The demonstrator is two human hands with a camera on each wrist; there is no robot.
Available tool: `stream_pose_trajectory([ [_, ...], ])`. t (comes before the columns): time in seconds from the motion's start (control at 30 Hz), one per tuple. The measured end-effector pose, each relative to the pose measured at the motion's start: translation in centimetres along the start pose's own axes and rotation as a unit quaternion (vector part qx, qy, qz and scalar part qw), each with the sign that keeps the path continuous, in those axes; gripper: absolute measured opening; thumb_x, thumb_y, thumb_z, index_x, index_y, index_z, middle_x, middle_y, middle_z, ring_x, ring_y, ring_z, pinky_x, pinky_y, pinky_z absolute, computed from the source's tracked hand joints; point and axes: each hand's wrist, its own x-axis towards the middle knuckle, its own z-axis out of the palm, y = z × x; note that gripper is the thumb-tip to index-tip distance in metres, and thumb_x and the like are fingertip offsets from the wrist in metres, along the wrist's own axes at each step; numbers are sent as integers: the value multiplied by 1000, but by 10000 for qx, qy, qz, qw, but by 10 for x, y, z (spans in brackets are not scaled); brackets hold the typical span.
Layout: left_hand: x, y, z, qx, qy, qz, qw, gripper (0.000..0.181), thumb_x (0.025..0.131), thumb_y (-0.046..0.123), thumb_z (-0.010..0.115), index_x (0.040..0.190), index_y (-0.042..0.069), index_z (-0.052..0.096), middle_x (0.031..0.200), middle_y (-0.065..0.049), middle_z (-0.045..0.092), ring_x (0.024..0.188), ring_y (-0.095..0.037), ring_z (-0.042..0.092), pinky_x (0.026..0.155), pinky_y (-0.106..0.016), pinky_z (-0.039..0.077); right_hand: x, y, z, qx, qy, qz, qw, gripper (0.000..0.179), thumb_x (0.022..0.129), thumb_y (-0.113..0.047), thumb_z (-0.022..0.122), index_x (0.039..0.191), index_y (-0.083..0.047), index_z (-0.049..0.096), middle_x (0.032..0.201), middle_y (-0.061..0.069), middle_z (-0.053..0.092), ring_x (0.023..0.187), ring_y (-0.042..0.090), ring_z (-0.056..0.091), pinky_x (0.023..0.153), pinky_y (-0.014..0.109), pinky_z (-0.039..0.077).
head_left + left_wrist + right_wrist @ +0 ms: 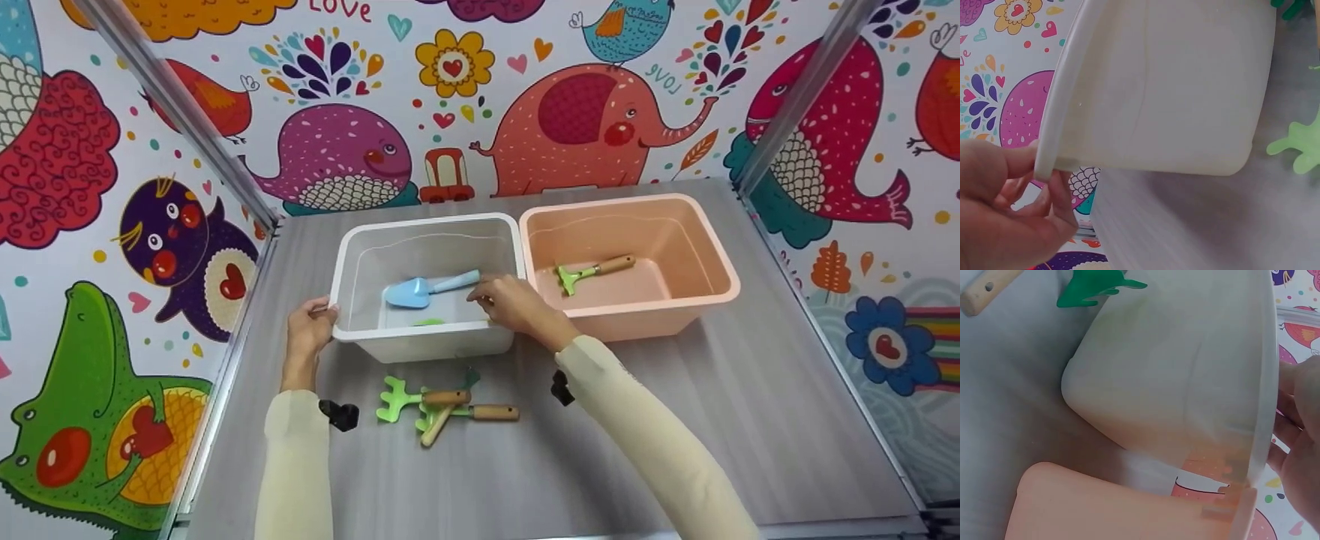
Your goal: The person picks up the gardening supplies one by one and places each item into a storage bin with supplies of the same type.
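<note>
My left hand (pixel 309 330) pinches the front left corner of a white plastic tub (pixel 420 341), thumb and fingers on either side of its rim in the left wrist view. Over the tub's front right rim reaches my right hand (pixel 517 304), fingers loosely bent and close to the handle end of a light blue toy trowel (pixel 412 292). The trowel lies inside with its blade to the left. A bit of something light green (pixel 430 322) shows behind the front wall, mostly hidden. In the right wrist view, the rim partly hides the right hand's fingertips (pixel 1278 455).
Beside the white tub stands a peach tub (pixel 630 319) with a small green rake (pixel 592 271) inside. Several wooden-handled toy garden tools (pixel 450 396) lie in a pile in front, one with a dark green head (pixel 1092 286). Cartoon-printed walls surround the grey table (pixel 675 450).
</note>
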Motion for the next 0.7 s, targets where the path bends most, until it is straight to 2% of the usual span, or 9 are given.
stream_pose_trajectory([
  [0.17,-2,-1,1,21,152,158,9998,39,101,7,53,137,-8,53,130,-33,57,101,-27,61,60,-15,46,-8,0,-1,-22,219,-195,9996,21,97,-5,62,111,-7,77,105,11,74,96,25,71,85,40,58],
  [0.4,-3,-4,5,-38,298,360,9989,41,101,9,53,138,-7,53,128,-32,59,102,-28,60,61,-13,44,-20,4,-5,49,437,-396,9982,24,94,0,62,112,-7,76,105,10,74,96,24,71,85,39,58],
  [0.53,-4,-6,8,169,506,534,9971,39,101,9,53,136,-7,55,124,-33,62,107,-34,61,69,-18,46,-29,7,-8,-111,709,-698,9950,25,92,2,63,112,-6,76,103,10,74,94,24,71,84,38,58],
  [0.7,-6,-8,9,119,596,478,9970,40,104,12,47,140,-4,53,128,-32,60,117,-39,58,95,-41,48,-40,9,-10,-599,986,-1017,9881,23,90,2,64,108,-7,77,99,9,71,95,25,69,81,41,55],
])
